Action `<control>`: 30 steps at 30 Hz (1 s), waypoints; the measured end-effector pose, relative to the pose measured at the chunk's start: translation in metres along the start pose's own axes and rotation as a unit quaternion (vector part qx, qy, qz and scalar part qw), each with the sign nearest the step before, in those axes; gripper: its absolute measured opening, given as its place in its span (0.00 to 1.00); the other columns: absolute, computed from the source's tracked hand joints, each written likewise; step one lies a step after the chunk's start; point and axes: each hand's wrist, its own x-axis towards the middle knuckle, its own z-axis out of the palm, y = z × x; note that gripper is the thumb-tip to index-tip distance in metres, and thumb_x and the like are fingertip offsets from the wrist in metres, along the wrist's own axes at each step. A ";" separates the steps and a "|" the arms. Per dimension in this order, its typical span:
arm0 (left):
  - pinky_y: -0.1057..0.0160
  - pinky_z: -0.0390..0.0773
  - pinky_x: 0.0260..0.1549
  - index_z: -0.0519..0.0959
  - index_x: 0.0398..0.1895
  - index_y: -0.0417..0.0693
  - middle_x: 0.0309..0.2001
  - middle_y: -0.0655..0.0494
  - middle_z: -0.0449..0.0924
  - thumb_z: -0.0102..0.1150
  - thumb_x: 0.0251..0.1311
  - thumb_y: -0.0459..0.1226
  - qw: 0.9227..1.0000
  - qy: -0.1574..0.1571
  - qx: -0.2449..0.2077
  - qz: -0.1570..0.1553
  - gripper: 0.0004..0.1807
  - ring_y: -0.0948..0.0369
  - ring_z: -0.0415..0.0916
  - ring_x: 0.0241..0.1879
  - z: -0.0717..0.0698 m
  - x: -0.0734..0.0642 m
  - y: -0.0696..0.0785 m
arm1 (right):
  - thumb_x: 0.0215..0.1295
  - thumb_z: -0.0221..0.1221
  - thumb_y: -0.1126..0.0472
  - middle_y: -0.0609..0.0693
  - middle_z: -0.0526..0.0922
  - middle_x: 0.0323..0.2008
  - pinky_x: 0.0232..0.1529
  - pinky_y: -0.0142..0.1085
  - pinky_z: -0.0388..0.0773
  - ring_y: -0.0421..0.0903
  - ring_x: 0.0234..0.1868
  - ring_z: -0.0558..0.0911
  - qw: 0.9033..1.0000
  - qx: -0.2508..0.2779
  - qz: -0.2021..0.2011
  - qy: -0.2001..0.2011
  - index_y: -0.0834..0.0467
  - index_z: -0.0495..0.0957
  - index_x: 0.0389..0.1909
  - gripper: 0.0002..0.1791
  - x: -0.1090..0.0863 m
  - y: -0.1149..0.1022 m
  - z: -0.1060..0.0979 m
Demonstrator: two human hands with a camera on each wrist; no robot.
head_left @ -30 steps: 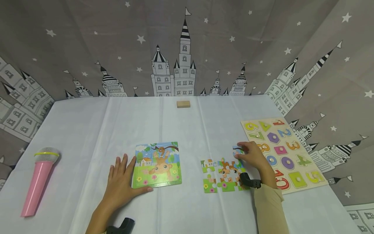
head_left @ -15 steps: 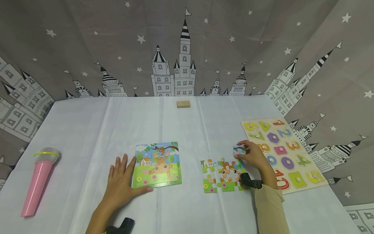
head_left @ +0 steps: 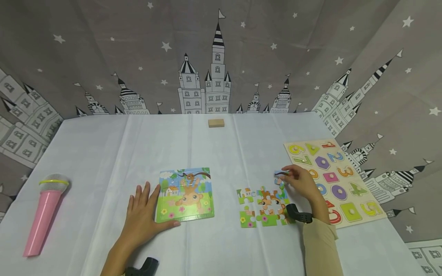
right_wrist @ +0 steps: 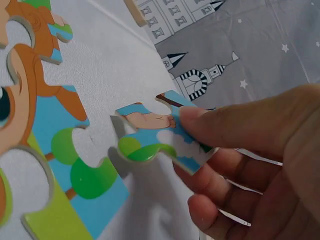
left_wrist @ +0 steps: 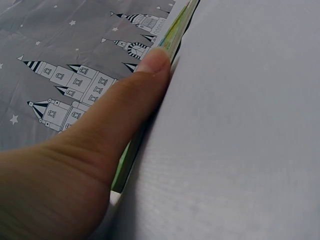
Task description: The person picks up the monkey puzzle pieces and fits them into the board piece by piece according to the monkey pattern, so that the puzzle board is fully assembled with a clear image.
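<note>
My left hand (head_left: 139,214) rests beside the puzzle board (head_left: 186,195), which carries a monkey picture. Its fingers stretch along the board's left edge, and in the left wrist view the thumb (left_wrist: 125,100) lies against the board's side. My right hand (head_left: 304,184) pinches a blue jigsaw piece (right_wrist: 152,135) between thumb and fingers. That piece, with a bit of branch, a foot and green leaves on it, is tilted just off the top right of the partly joined monkey jigsaw (head_left: 269,203). Part of the held piece is hidden under the thumb.
A wooden number-and-shape board (head_left: 331,176) lies at the right, partly under the right forearm in view. At the far left is a pink toy microphone (head_left: 45,218). A small wooden block (head_left: 216,123) sits near the back edge of the white-covered table (head_left: 103,153).
My right hand has shifted slightly to the right and turned a little, still pinching the jigsaw piece. The left hand and the board have stayed put.
</note>
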 end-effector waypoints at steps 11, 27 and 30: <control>0.41 0.31 0.66 0.52 0.68 0.42 0.69 0.32 0.41 0.65 0.30 0.66 1.000 0.004 -0.003 0.000 0.63 0.39 0.31 0.70 0.000 0.000 0.001 | 0.58 0.59 0.53 0.50 0.78 0.34 0.35 0.29 0.75 0.38 0.31 0.77 0.990 0.136 -0.003 -0.038 0.59 0.75 0.47 0.19 0.007 -0.017 0.021; 0.41 0.30 0.66 0.51 0.69 0.42 0.70 0.33 0.40 0.64 0.31 0.66 1.000 -0.004 -0.008 -0.004 0.64 0.40 0.30 0.70 -0.002 -0.001 0.002 | 0.59 0.59 0.57 0.52 0.78 0.31 0.22 0.27 0.68 0.39 0.23 0.73 0.970 0.203 -0.046 -0.128 0.57 0.75 0.47 0.16 0.005 -0.074 0.080; 0.40 0.31 0.66 0.51 0.69 0.42 0.70 0.33 0.41 0.64 0.30 0.66 1.000 -0.003 -0.006 -0.004 0.63 0.39 0.30 0.70 -0.002 -0.001 0.002 | 0.59 0.58 0.60 0.52 0.77 0.31 0.20 0.27 0.66 0.41 0.21 0.70 0.967 0.208 -0.053 -0.139 0.60 0.75 0.47 0.15 0.001 -0.091 0.083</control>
